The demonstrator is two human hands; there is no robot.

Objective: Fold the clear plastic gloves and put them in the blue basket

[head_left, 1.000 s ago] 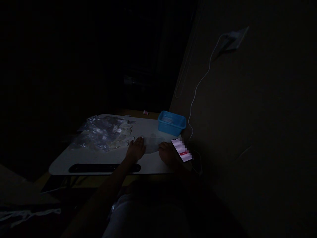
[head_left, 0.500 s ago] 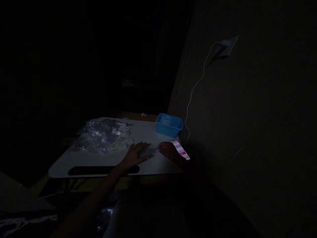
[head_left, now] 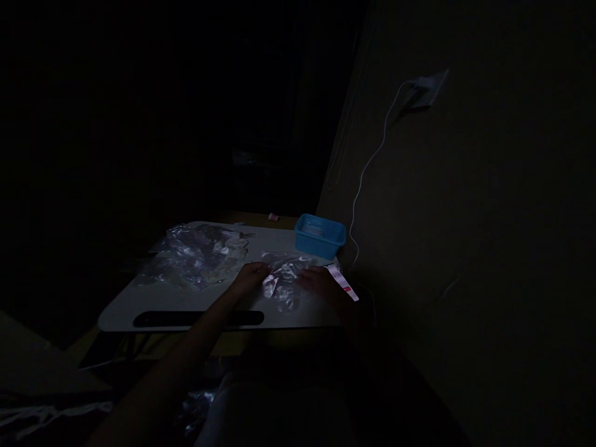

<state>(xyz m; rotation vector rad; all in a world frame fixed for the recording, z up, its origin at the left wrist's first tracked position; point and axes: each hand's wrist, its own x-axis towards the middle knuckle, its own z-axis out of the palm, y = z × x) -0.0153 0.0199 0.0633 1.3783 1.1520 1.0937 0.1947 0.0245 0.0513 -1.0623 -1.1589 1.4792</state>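
A small clear plastic bag [head_left: 285, 282] is stretched between my hands over the white table [head_left: 186, 300]. My left hand [head_left: 252, 277] is closed on its left edge. On the other side, my right hand [head_left: 317, 279] has its fingers pressed on the right part of the bag. To the left on the table lies a big crumpled heap of clear plastic [head_left: 189, 254], with pale pieces [head_left: 233, 249] at its right side. A lit phone [head_left: 343, 283] rests just right of my right hand. The scene is very dark.
A blue basket [head_left: 319, 237] stands at the table's back right corner. Behind the table lies a small pinkish object [head_left: 273, 217]. A white cable [head_left: 361, 180] hangs from a wall socket [head_left: 428, 89] at the right. A dark slot [head_left: 167, 318] runs along the front edge.
The clear bag now shows spread between my hands. My left hand has gone from spread fingers to closed on the bag. My right hand covers slightly more of the phone.
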